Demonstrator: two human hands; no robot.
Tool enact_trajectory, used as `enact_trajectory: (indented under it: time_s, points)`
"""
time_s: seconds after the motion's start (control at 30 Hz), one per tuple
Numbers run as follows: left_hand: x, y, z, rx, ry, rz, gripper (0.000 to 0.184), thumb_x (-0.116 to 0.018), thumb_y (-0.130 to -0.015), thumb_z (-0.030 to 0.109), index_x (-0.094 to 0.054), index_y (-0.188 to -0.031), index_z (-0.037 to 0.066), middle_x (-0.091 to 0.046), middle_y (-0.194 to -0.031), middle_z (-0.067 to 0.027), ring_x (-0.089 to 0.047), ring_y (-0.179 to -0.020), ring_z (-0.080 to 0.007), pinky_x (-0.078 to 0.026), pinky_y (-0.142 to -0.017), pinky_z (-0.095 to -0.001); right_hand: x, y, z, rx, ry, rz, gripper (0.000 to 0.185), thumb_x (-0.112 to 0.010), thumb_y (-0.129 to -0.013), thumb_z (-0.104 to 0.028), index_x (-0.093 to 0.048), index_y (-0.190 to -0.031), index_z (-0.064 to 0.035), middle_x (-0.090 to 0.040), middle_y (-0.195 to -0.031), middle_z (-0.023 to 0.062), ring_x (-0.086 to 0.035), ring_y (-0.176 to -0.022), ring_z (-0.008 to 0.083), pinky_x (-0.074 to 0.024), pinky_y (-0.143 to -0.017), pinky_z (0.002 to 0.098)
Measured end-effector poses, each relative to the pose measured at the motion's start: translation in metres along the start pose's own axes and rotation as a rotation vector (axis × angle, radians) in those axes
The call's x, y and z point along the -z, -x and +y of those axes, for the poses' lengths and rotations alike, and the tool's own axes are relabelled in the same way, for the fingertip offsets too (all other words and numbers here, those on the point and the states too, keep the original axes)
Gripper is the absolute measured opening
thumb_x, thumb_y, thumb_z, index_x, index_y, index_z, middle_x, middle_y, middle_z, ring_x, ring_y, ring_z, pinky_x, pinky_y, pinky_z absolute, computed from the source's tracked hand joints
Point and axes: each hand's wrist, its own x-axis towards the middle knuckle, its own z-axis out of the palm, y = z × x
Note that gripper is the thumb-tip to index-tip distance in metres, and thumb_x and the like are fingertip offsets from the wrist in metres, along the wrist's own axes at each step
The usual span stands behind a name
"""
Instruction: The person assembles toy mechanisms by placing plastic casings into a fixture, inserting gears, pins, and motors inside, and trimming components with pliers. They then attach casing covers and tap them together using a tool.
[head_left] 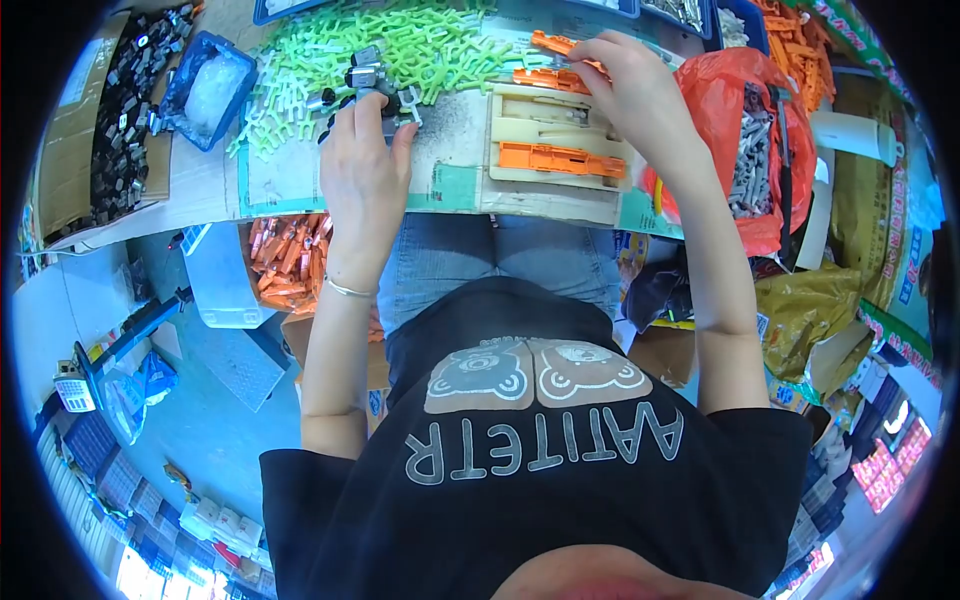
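My left hand point(368, 160) reaches onto a small pile of black and grey parts point(366, 76), its thumb apart from the bent fingers; any part under the fingertips is hidden. My right hand point(632, 92) pinches an orange plastic piece point(592, 66) above a cream fixture point(508, 118). One orange housing point(562, 159) lies across the near side of that fixture, and another point(550, 80) is at its far side. Bright green branched pieces point(430, 45) are heaped beyond my left hand.
A blue tray point(243, 82) with a clear bag stands left, beside a cardboard box point(75, 130) of black parts. On the right, a red bag point(790, 200) holds grey parts. Orange pieces point(290, 262) sit below the table edge, and more point(800, 50) at the back right.
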Motion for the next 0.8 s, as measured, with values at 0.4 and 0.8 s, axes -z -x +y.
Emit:
enact_trajectory:
  time_s: [0.4, 0.8]
  points:
    - [0.001, 0.008, 0.005, 0.192, 0.229, -0.150, 0.032, -0.061, -0.081, 0.002, -0.048, -0.110, -0.002, -0.059, -0.090, -0.0206, -0.062, -0.073, -0.0319, -0.050, -0.061, -0.0379, -0.006, -0.019, -0.015, -0.164, 0.350, -0.303, 0.017, -0.061, -0.081, -0.015, -0.068, -0.093, -0.0049, -0.066, -0.088, 0.0143, -0.063, -0.084, 0.0319, -0.0503, -0.074, 0.0403]
    - [-0.001, 0.019, 0.056, 0.494, 1.621, -0.496, 0.026, -0.055, -0.094, 0.011, -0.049, -0.116, 0.000, -0.063, -0.100, -0.0101, -0.062, -0.086, -0.0134, -0.050, -0.066, -0.0222, 0.009, 0.047, -0.059, 0.096, -0.740, -0.073, 0.029, -0.069, -0.078, -0.003, -0.066, -0.106, -0.0045, -0.062, -0.098, 0.0073, -0.061, -0.081, 0.0151, -0.0504, -0.069, 0.0261]
